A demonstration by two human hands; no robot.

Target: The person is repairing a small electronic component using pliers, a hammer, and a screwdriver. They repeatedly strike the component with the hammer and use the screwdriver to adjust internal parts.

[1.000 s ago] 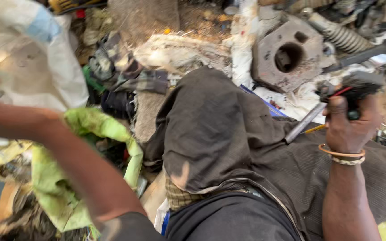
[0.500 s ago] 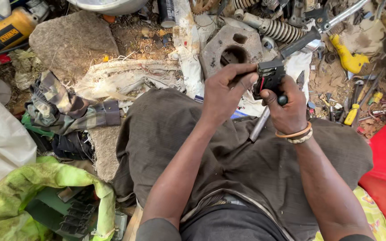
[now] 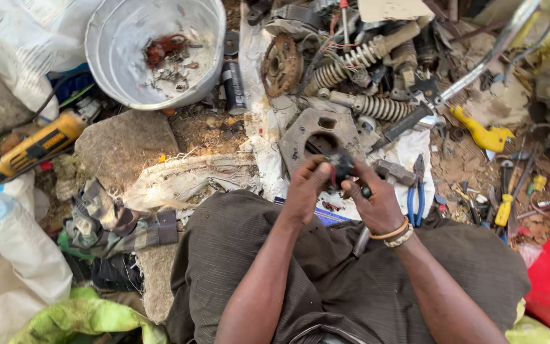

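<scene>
Black and small, the part [image 3: 342, 167] sits pinched between my left hand [image 3: 305, 185] and right hand [image 3: 377, 202], fingers closed on it above my lap, and loose grip could drop it among the scrap just beyond my fingertips.

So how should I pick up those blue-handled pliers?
Probably by the two blue handles, coming from the near side by the person's knee. The pliers lie flat on the white cloth with the metal nose pointing away, so the handles are the open, grippy end.
</scene>
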